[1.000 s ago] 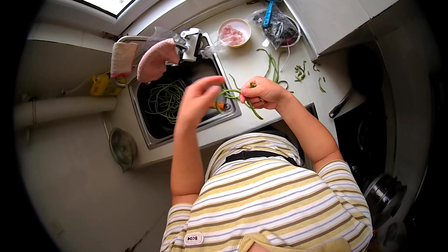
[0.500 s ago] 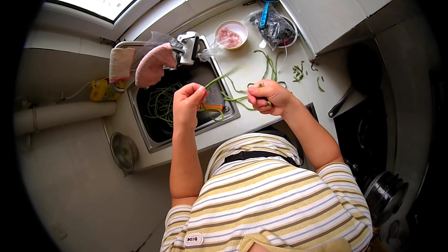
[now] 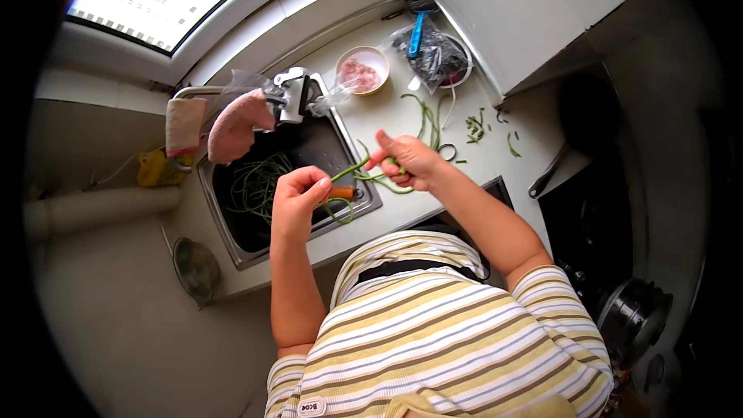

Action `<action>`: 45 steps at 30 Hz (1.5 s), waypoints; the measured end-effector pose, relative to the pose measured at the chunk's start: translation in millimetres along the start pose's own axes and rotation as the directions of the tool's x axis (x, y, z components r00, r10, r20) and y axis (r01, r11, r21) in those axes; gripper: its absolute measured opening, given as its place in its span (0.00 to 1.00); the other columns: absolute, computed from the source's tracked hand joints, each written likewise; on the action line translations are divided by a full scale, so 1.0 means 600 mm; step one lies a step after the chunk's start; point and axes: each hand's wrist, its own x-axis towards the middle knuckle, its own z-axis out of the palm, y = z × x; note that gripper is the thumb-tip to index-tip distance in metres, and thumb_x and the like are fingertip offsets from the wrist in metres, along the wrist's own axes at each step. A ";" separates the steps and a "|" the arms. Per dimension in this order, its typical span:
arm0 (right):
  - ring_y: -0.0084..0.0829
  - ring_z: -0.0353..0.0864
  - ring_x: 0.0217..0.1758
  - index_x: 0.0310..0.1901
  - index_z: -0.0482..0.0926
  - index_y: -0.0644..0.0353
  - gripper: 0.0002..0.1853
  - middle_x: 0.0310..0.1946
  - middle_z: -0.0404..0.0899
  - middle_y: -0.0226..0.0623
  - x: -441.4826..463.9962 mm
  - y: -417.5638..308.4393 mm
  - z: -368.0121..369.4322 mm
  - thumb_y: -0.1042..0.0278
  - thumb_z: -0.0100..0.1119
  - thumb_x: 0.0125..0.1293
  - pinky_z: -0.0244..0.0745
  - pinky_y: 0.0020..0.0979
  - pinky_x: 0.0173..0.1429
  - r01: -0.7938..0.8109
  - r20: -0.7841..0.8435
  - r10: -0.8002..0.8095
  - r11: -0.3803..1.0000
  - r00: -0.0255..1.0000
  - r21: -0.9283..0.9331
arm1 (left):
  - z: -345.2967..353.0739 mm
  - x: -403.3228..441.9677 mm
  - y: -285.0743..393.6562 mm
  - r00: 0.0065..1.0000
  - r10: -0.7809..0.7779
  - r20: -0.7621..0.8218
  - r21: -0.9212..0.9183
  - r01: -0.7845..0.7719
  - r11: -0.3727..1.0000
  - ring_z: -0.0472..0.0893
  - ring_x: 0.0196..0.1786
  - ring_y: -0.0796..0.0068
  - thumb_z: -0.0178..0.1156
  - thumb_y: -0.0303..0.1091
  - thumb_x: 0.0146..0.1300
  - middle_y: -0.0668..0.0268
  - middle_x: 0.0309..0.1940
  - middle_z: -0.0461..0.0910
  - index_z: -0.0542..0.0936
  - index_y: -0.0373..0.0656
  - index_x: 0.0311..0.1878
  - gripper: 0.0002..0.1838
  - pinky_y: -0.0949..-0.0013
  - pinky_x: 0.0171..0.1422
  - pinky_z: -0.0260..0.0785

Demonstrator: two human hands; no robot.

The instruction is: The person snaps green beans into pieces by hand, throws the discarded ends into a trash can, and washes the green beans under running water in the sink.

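My left hand (image 3: pixel 298 200) is closed in a pinch on a long green bean (image 3: pixel 348 171), whose tip points up and right toward my other hand. The bean's lower length loops below the fingers over the sink edge. My right hand (image 3: pixel 410 162) has its thumb lifted and its other fingers curled around green bean pieces, partly hidden in the palm. More long beans (image 3: pixel 259 186) lie tangled in the dark sink (image 3: pixel 370 205). Several whole beans (image 3: pixel 428 120) rest on the counter beyond my right hand. An orange object (image 3: pixel 342 193) sits at the sink's near right corner.
A bowl (image 3: pixel 385 63) of pink meat stands behind the sink. Beside it are a dark plastic bag (image 3: pixel 435 62) and a blue-handled brush (image 3: pixel 416 35). Short bean bits (image 3: pixel 474 125) lie on the right. Pink cloths (image 3: pixel 240 128) hang near the faucet (image 3: pixel 294 97). A black pan (image 3: pixel 588 112) is at far right.
My right hand has moved left, close to my left hand, and its thumb has lifted. The bean's tip now lies by the right fingers. The whole view has shifted slightly.
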 end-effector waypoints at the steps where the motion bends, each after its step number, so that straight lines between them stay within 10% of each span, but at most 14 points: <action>1: 0.13 0.49 0.10 0.34 0.76 0.67 0.27 0.11 0.59 0.22 0.005 0.003 0.000 0.43 0.54 0.63 0.43 0.18 0.12 0.010 0.026 -0.011 1.000 1.000 0.025 | 0.000 0.002 -0.004 1.000 -0.007 0.023 -0.018 0.007 1.000 0.62 0.19 0.89 0.59 0.30 0.57 0.71 0.19 0.72 0.76 0.38 0.26 0.07 0.82 0.22 0.47; 3: 0.14 0.51 0.11 0.35 0.76 0.66 0.14 0.13 0.59 0.22 0.015 0.012 -0.002 0.61 0.53 0.67 0.45 0.18 0.13 0.033 0.096 -0.048 0.989 0.994 0.144 | -0.003 0.002 -0.009 0.999 -0.019 0.037 -0.028 0.020 0.999 0.62 0.19 0.88 0.59 0.30 0.57 0.71 0.19 0.72 0.76 0.38 0.26 0.07 0.82 0.23 0.47; 11: 0.16 0.55 0.12 0.36 0.77 0.64 0.06 0.13 0.58 0.24 -0.013 -0.001 0.005 0.70 0.53 0.65 0.47 0.18 0.12 0.190 0.201 -0.276 0.913 0.940 0.362 | -0.021 -0.006 -0.031 0.986 -0.089 0.144 -0.047 0.097 0.994 0.66 0.22 0.84 0.60 0.31 0.56 0.68 0.20 0.73 0.76 0.37 0.26 0.08 0.80 0.28 0.56; 17: 0.15 0.55 0.12 0.35 0.76 0.64 0.06 0.13 0.59 0.24 -0.024 -0.006 0.022 0.70 0.55 0.64 0.47 0.18 0.13 0.234 0.185 -0.298 0.924 0.936 0.304 | -0.026 -0.012 -0.037 0.970 -0.075 0.230 -0.011 0.080 0.997 0.69 0.24 0.82 0.61 0.33 0.56 0.68 0.22 0.75 0.76 0.37 0.25 0.10 0.79 0.30 0.60; 23: 0.15 0.55 0.11 0.33 0.76 0.65 0.05 0.13 0.62 0.25 -0.020 -0.002 0.047 0.72 0.57 0.63 0.48 0.18 0.13 0.256 0.056 -0.273 0.944 0.961 0.210 | 0.026 -0.001 0.000 0.963 -0.098 0.252 0.027 0.094 0.995 0.75 0.31 0.84 0.57 0.36 0.61 0.66 0.28 0.80 0.76 0.35 0.51 0.18 0.83 0.35 0.63; 30: 0.12 0.66 0.19 0.30 0.77 0.65 0.06 0.21 0.74 0.27 -0.019 -0.002 0.064 0.72 0.63 0.57 0.60 0.17 0.21 0.389 -0.073 -0.408 0.902 0.910 -0.187 | 0.059 0.018 -0.023 0.997 -0.072 -0.013 0.034 0.072 0.997 0.73 0.23 0.85 0.61 0.28 0.58 0.66 0.26 0.80 0.81 0.34 0.36 0.07 0.82 0.27 0.62; 36: 0.16 0.71 0.22 0.29 0.77 0.64 0.05 0.19 0.74 0.27 -0.002 0.019 0.093 0.76 0.63 0.51 0.68 0.22 0.28 0.538 0.094 -0.929 0.123 0.358 -0.834 | 0.077 0.031 -0.064 0.943 -0.232 -0.237 -0.523 0.078 0.848 0.61 0.14 0.88 0.56 0.27 0.61 0.72 0.18 0.74 0.80 0.36 0.31 0.06 0.82 0.18 0.48; 38: 0.20 0.74 0.23 0.27 0.75 0.64 0.06 0.19 0.76 0.31 -0.004 0.024 0.092 0.73 0.63 0.51 0.71 0.24 0.29 0.523 0.062 -0.940 0.130 0.334 -0.842 | 0.056 0.042 -0.064 0.924 -0.258 -0.283 -0.585 0.047 0.810 0.58 0.12 0.88 0.52 0.31 0.64 0.72 0.18 0.72 0.77 0.39 0.32 0.08 0.82 0.15 0.46; 40: 0.22 0.73 0.19 0.26 0.74 0.63 0.06 0.18 0.74 0.30 0.001 0.031 0.075 0.74 0.62 0.53 0.68 0.24 0.24 0.628 -0.254 -0.848 0.518 0.465 -0.580 | -0.002 0.056 -0.085 0.903 -0.264 -0.338 -0.651 -0.022 0.759 0.58 0.12 0.88 0.53 0.32 0.64 0.72 0.19 0.73 0.77 0.41 0.32 0.08 0.82 0.15 0.46; 41: 0.21 0.67 0.15 0.29 0.73 0.60 0.03 0.15 0.69 0.28 0.004 0.026 0.039 0.75 0.59 0.55 0.58 0.23 0.16 0.571 -0.286 -0.544 0.821 0.789 0.014 | -0.038 0.057 -0.097 0.901 -0.192 -0.390 -0.515 -0.041 0.857 0.58 0.12 0.89 0.54 0.32 0.64 0.72 0.20 0.74 0.77 0.41 0.32 0.07 0.82 0.15 0.45; 43: 0.20 0.61 0.12 0.29 0.69 0.57 0.02 0.15 0.65 0.30 0.005 0.023 -0.039 0.75 0.51 0.55 0.48 0.20 0.11 0.363 -0.151 -0.332 0.801 0.931 0.477 | -0.097 0.056 -0.104 0.869 -0.095 -0.486 -0.264 -0.043 0.964 0.58 0.13 0.89 0.54 0.32 0.65 0.73 0.20 0.73 0.78 0.41 0.33 0.07 0.83 0.15 0.46; 45: 0.25 0.65 0.15 0.28 0.69 0.57 0.02 0.18 0.68 0.35 0.005 0.043 -0.104 0.72 0.50 0.52 0.51 0.21 0.11 0.337 -0.111 -0.327 0.801 0.939 0.495 | -0.143 0.058 -0.112 0.818 -0.039 -0.574 -0.095 -0.019 0.995 0.57 0.13 0.90 0.55 0.32 0.65 0.73 0.20 0.72 0.79 0.41 0.34 0.07 0.83 0.15 0.46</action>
